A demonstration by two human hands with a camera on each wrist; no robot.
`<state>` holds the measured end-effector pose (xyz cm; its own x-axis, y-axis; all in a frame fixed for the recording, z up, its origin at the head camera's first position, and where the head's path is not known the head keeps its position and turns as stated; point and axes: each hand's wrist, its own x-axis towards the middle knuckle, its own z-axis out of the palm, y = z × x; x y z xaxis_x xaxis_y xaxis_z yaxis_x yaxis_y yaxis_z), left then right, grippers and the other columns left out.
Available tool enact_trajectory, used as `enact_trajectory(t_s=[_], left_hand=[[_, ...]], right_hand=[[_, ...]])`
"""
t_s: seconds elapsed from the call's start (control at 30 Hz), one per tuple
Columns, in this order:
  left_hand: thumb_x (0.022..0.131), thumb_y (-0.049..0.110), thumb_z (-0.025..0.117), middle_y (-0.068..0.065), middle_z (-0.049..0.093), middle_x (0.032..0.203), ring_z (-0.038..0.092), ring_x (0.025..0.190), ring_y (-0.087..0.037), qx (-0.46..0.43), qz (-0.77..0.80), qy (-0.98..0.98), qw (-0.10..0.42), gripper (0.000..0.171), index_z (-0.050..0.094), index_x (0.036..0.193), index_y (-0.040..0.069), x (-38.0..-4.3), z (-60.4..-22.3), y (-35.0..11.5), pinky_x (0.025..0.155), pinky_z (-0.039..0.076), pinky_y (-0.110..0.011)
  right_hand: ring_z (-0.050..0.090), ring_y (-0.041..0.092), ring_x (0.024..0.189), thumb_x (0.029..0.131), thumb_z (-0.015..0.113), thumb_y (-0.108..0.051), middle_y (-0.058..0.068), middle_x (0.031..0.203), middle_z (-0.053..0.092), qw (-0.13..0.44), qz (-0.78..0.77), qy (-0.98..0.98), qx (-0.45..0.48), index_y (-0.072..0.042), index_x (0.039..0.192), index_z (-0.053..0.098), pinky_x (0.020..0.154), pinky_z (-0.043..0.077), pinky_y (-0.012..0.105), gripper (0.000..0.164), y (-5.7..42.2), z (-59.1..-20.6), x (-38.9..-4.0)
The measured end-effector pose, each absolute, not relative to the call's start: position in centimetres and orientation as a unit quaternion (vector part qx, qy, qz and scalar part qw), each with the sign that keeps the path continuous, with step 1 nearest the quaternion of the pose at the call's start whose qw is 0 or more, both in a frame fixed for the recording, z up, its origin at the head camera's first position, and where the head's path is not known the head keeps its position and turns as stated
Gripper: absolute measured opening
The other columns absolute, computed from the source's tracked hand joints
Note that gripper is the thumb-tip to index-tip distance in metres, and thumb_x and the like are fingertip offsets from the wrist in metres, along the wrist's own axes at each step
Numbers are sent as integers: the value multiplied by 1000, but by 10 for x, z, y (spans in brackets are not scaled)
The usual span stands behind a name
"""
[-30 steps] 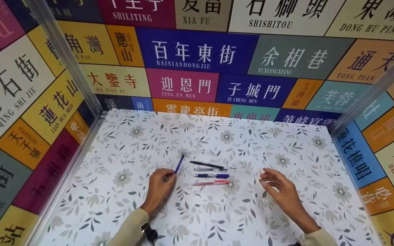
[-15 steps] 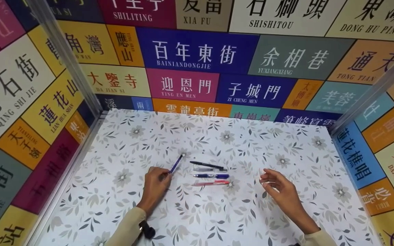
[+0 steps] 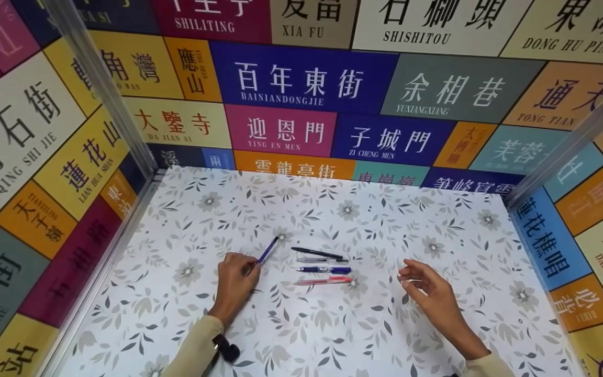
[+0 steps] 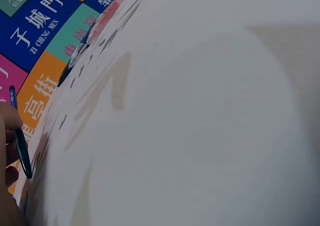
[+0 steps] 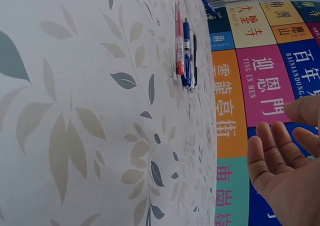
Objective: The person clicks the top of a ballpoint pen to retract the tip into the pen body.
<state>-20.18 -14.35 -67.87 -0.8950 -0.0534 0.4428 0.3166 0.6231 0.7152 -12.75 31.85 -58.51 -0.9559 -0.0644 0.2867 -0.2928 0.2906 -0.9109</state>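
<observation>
In the head view my left hand (image 3: 236,285) pinches a slim blue pen (image 3: 268,248) with a dark end, slanting up and to the right. The left wrist view has the same pen (image 4: 21,148) between thumb and fingers at the left edge. To its right lie a black pen (image 3: 317,253), a clear pen with dark parts (image 3: 314,259), a blue-and-clear pen (image 3: 333,270) and a red pen (image 3: 327,280), stacked in a loose row. My right hand (image 3: 432,290) is off to the right, fingers loosely bent, holding nothing; the right wrist view confirms its bare palm (image 5: 290,191).
A white tabletop (image 3: 385,335) with a grey leaf and flower print spreads under both hands. Behind it and at both sides stand panels (image 3: 301,78) covered in coloured blocks of writing. Metal posts (image 3: 108,99) mark the corners.
My left hand has shifted a little to the left, away from the row, carrying the blue pen along. The right hand and the pens in the row have stayed where they were.
</observation>
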Motion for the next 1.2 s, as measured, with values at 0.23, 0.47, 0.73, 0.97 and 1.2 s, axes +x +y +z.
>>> enact_trajectory(t_s=[0.23,0.47,0.73,0.97,1.2], left_hand=[[90,14,87,-2,78,92,63,98,-28,-87,-406,-882,221,7,85,96,11,-205,-681,-146,89,42,-52],[91,17,88,-6,76,93,63,98,-31,-86,-369,-897,226,10,86,98,10,-208,-683,-148,91,42,-56],[91,17,88,-8,76,97,62,102,-32,-73,-354,-905,224,11,87,100,9,-210,-686,-148,92,42,-58],[91,15,89,-8,73,97,60,100,-32,-71,-353,-906,222,9,88,98,10,-211,-686,-147,90,42,-58],[91,15,88,-7,74,99,62,102,-32,-65,-365,-902,219,13,86,101,7,-210,-685,-148,92,42,-58]], right_hand=[[75,22,110,97,74,15,26,119,71,101,588,-795,112,3,143,66,92,59,24,48,318,-586,-128],[75,23,109,96,73,16,28,117,71,107,585,-796,117,3,142,67,90,60,24,48,318,-588,-128],[74,21,111,99,73,11,23,121,71,91,578,-803,107,1,145,65,93,58,23,47,320,-586,-125],[73,18,113,101,73,7,21,122,71,78,576,-808,96,0,146,65,95,58,22,46,320,-585,-125],[74,19,111,100,74,8,22,120,72,86,575,-808,98,0,145,66,93,59,23,46,320,-586,-126]])
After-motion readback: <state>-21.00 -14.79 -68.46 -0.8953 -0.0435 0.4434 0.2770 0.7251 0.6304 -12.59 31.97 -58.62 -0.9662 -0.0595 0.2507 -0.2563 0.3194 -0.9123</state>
